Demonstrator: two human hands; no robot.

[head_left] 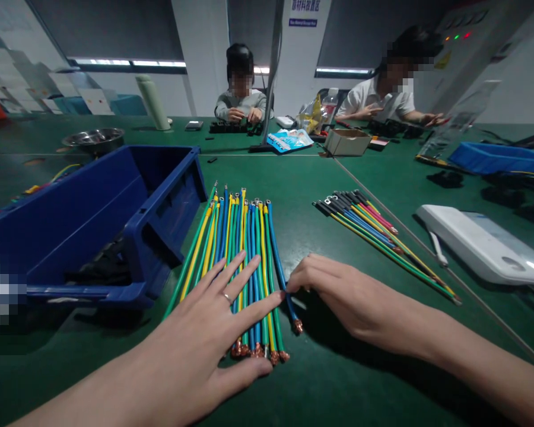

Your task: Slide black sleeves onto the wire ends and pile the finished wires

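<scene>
Left hand (204,332) nearest, lying flat with fingers spread apart on the near half of a wire bundle (240,249), palm down, ring on one finger, clamped on nothing, just pressing the wires against the green worktop (302,385). Right hand (338,296) comes in from the right, fingers drawn together, tips touching the rightmost blue wire (278,255) near its bare copper end; whether it actually pinches that wire I cannot tell. Bundle lies centre, running near to far, blue, green and yellow wires side by side, copper ends near, small ring terminals far. Second bundle (382,237) with black sleeves at its far end lies well apart to the right, angled. Blue bin (115,225) sits left, just beside the main bundle, dark stuff inside. White flat device (480,243) far right. Steel bowl (93,139) far left. Two co-workers sit at the far side of the worktop, their hands busy on their own items.

Step in hand, judging by the pose: evening out and holding the row while one edge wire gets separated. Next move calls for a firm pinch on that blue wire and steady pressure from the left so the rest do not roll
</scene>
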